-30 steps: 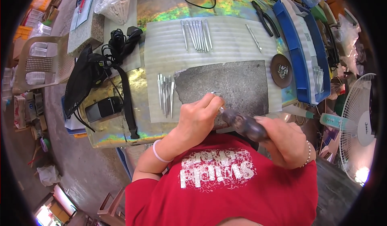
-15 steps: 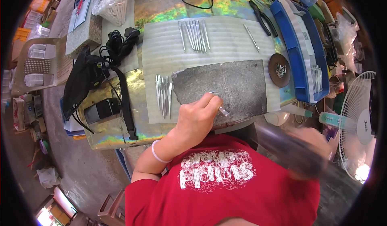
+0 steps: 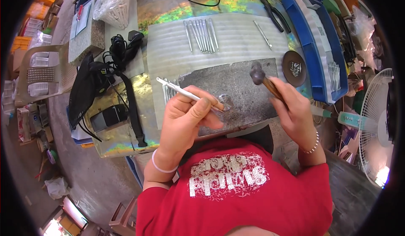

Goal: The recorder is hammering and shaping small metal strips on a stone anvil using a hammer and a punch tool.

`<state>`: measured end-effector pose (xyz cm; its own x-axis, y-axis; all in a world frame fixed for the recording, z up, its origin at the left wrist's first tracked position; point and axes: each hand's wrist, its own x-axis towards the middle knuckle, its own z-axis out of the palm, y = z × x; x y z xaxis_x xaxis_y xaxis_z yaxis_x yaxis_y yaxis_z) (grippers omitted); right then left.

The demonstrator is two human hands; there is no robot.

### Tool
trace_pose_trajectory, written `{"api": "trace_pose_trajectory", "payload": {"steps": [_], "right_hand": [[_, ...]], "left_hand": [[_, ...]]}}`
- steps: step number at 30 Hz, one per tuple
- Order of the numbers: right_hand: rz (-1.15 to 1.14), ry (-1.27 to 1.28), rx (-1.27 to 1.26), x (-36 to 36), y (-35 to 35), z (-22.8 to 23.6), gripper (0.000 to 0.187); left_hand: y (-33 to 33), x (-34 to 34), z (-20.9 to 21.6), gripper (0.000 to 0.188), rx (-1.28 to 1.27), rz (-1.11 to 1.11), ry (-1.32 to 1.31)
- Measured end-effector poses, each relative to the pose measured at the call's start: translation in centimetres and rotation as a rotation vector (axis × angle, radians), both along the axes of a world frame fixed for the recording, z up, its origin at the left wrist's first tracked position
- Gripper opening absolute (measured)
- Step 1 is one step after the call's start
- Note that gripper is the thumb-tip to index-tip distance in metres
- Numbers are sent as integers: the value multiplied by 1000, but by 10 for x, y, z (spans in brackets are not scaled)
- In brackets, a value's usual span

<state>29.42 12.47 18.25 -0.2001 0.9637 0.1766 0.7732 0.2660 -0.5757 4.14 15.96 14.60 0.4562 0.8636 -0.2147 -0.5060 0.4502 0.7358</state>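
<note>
My left hand [image 3: 183, 111] is closed round a slender silvery metal rod [image 3: 179, 90], tilted, its flattened end pointing up and left. A hammer [image 3: 257, 73] with a dark rounded head and wooden handle is gripped in my right hand [image 3: 294, 111], its head above the right part of the slab. The dark grey stone-like slab [image 3: 249, 103] lies on the near part of the white foam sheet. Beside the left fingertips, a small round shiny patch [image 3: 225, 103] shows on the slab; I cannot tell what it is.
Several metal rods [image 3: 201, 36] lie in a row on the foam sheet [image 3: 236, 33]; more [image 3: 168, 93] are partly behind my left hand. A brown dish [image 3: 294, 68] of small metal bits, pliers [image 3: 274, 13] and a blue tray [image 3: 308, 46] stand right. A black bag [image 3: 90, 82] lies left.
My right hand has brought the hammer from a blurred swing at the lower right up over the slab. My left hand has turned, and the rod in it now shows pointing up-left.
</note>
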Motion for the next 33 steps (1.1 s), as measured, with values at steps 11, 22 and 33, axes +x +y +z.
{"api": "trace_pose_trajectory", "payload": {"steps": [11, 22, 33], "right_hand": [[27, -255, -84, 2, 15, -28, 44], [-230, -401, 6, 85, 188, -102, 34], [-121, -401, 107, 80, 187, -96, 16]], "left_hand": [[11, 6, -3, 14, -96, -8, -115], [2, 10, 8, 17, 83, -9, 267], [-3, 0, 11, 24, 190, 49, 308]]}}
